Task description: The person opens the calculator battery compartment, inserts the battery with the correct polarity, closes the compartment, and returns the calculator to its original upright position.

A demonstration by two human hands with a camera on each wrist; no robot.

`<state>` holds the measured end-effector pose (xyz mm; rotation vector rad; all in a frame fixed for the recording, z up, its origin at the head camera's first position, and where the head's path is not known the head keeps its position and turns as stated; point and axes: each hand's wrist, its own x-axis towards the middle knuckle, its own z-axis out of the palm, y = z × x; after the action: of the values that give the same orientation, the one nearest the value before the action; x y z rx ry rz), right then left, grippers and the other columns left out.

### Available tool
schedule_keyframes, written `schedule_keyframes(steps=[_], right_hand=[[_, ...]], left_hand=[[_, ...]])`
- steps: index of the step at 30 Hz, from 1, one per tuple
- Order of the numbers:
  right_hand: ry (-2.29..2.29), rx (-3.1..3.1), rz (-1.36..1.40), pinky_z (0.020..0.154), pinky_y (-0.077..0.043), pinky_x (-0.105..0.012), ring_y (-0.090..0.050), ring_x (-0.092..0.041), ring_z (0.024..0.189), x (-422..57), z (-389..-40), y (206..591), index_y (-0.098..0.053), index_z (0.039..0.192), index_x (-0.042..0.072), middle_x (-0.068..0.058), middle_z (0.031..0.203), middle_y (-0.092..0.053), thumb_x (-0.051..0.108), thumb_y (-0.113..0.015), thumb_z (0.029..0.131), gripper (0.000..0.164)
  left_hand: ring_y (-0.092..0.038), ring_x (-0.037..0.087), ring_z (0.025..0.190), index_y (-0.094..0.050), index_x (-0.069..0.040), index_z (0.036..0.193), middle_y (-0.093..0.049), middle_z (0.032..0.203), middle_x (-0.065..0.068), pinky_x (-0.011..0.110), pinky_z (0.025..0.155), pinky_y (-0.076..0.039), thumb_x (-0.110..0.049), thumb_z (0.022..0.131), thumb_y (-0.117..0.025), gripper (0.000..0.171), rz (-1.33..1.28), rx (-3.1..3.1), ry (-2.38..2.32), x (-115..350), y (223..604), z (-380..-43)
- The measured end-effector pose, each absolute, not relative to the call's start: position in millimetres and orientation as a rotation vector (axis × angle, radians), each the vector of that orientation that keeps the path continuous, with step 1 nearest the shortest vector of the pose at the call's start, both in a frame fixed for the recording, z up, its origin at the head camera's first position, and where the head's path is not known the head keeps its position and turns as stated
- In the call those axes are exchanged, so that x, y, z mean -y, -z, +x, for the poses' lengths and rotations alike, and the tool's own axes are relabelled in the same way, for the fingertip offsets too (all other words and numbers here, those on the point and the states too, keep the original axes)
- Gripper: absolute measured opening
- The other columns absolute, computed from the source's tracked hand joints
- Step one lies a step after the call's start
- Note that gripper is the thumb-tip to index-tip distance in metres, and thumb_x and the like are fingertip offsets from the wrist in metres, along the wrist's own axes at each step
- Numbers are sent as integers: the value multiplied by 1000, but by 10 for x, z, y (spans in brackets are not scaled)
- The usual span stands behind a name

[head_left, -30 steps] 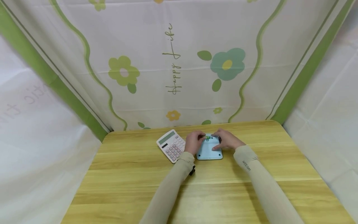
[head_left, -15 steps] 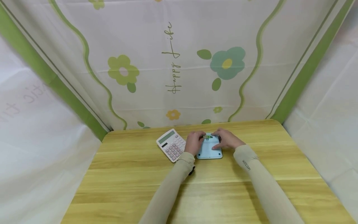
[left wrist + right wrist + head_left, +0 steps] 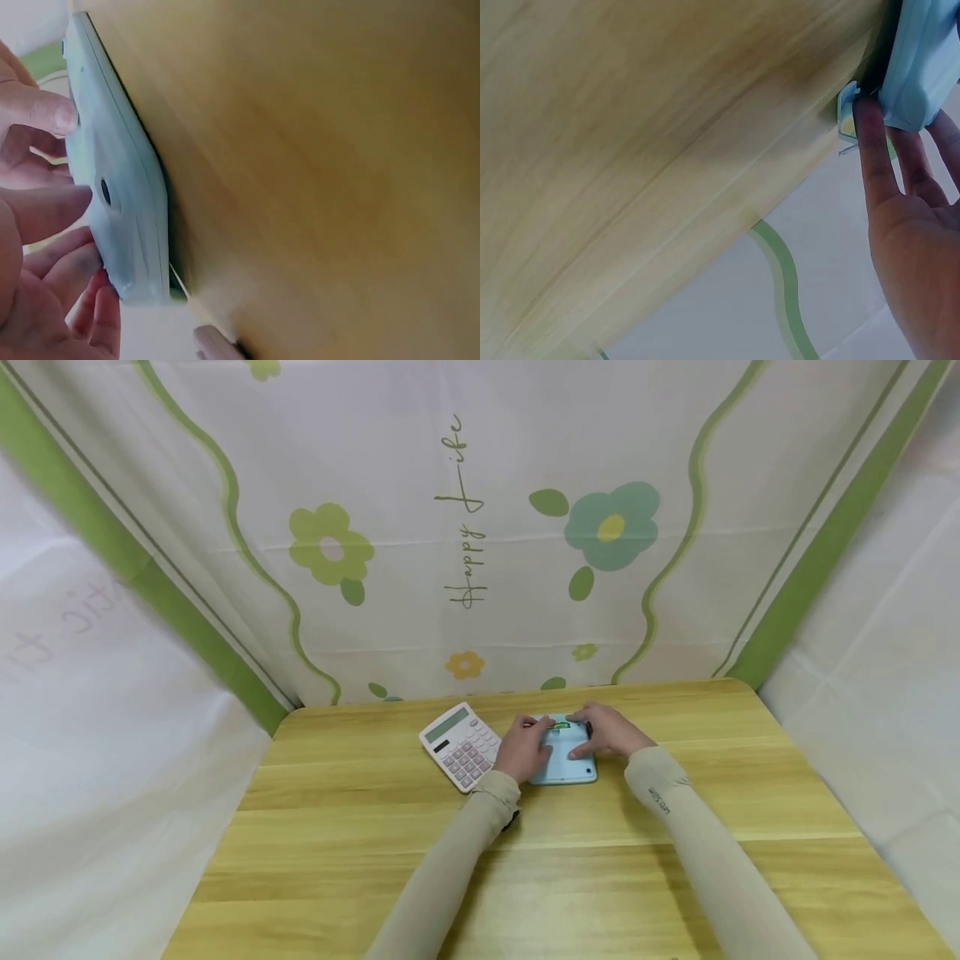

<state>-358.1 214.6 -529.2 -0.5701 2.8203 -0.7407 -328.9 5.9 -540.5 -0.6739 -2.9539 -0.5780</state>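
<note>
A light blue calculator (image 3: 566, 764) lies face down on the wooden table, its underside up. In a slot near its far edge shows a small green battery (image 3: 560, 725). My left hand (image 3: 522, 750) is at the calculator's left edge; its index finger touches the battery's left end and the thumb rests on the casing. In the left wrist view, the other fingers (image 3: 105, 326) curl against that edge. My right hand (image 3: 611, 731) grips the upper right, thumb on the underside, fingers round the far edge. Beside those fingers lies a small light blue plastic piece (image 3: 846, 112).
A white calculator (image 3: 465, 750) with pinkish keys lies face up just left of my left hand. The wooden table (image 3: 337, 860) ends at a patterned cloth (image 3: 405, 568) behind. White cloth hangs on both sides.
My left thumb has come away from the index finger and now lies on the blue calculator's underside. The index finger has moved slightly over the battery. The right hand stays in place.
</note>
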Motion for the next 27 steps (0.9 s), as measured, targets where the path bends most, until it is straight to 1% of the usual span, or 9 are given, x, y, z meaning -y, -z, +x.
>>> schedule_keyframes(steps=[3, 6, 10, 14, 22, 27], right_hand=[[737, -2823, -566, 89, -53, -43, -58, -23, 96, -2149, -3585, 5301, -65, 138, 0, -11, 112, -65, 32, -94, 75, 77], [729, -2825, -565, 91, -53, -45, -60, -25, 99, -2152, -3588, 5300, -65, 137, -1, -13, 116, -66, 33, -94, 75, 76], [724, -2823, -567, 92, -54, -46, -61, -26, 102, -2135, -3578, 5283, -65, 137, -1, -15, 119, -66, 32, -94, 76, 76], [724, -2817, -562, 91, -53, -44, -60, -25, 100, -2121, -3563, 5275, -64, 138, -1, -15, 117, -65, 31, -93, 76, 76], [744, -2798, -548, 92, -53, -45, -57, -25, 99, -2144, -3536, 5264, -61, 142, -1, -14, 115, -63, 31, -92, 79, 77], [749, -2801, -536, 93, -52, -46, -56, -25, 100, -2161, -3527, 5271, -61, 143, 1, -13, 116, -61, 33, -91, 79, 77]], left_hand=[[-54, 23, 135, -56, -20, 150, -68, 137, 6, 37, 108, -52, -27, 102, -69, 51, -705, 2970, 480, -54, 5384, -3272], [-53, 22, 135, -55, -22, 151, -68, 138, 3, 38, 110, -50, -30, 101, -69, 53, -727, 2981, 411, -53, 5360, -3261], [-54, 21, 134, -55, -26, 151, -69, 138, 1, 40, 109, -51, -33, 101, -70, 54, -717, 2986, 323, -50, 5350, -3256], [-55, 22, 133, -54, -26, 152, -67, 141, 0, 40, 108, -51, -35, 100, -71, 55, -718, 2998, 306, -46, 5358, -3264], [-56, 23, 131, -54, -26, 152, -61, 149, -1, 38, 107, -52, -32, 98, -73, 58, -747, 3006, 461, 18, 5367, -3284], [-54, 23, 135, -51, -24, 154, -56, 154, -1, 40, 110, -51, -29, 95, -78, 65, -766, 3022, 562, 64, 5327, -3268]])
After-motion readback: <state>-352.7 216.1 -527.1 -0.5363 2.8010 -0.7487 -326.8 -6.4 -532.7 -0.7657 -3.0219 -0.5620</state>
